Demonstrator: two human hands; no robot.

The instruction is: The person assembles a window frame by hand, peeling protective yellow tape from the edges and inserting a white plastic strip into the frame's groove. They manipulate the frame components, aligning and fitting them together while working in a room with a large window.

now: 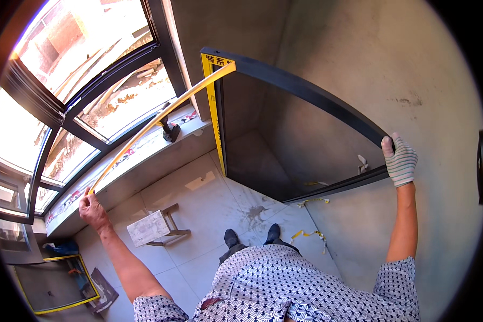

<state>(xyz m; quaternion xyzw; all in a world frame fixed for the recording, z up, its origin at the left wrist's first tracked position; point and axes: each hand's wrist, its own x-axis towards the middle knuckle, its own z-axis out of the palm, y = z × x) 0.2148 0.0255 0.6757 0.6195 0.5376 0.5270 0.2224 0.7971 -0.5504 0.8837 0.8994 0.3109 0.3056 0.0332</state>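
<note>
Head view. Patterned shirt (316,284) lowest in frame, dark shoes (252,236) on the tiled floor (198,214) below.

Left hand (93,208), bare, out to the left by the sill (145,155), clenched on the near end of a yellow strip (161,115). Strip runs taut up and right to the far top corner of a dark frame (306,88). More yellow film (213,107) covers the frame's left edge.

Right hand (400,161), gloved, grasping the frame's right corner; frame stands upright against the grey wall (386,64).

Step, as I read it: peeling protective film off the frame, top edge mostly bared. Next move likely calls for a steady pull away from the corner, right hand bracing the frame so it doesn't tip.

Yellow scraps (308,234) on floor near wall. Block (149,228) near left.
</note>
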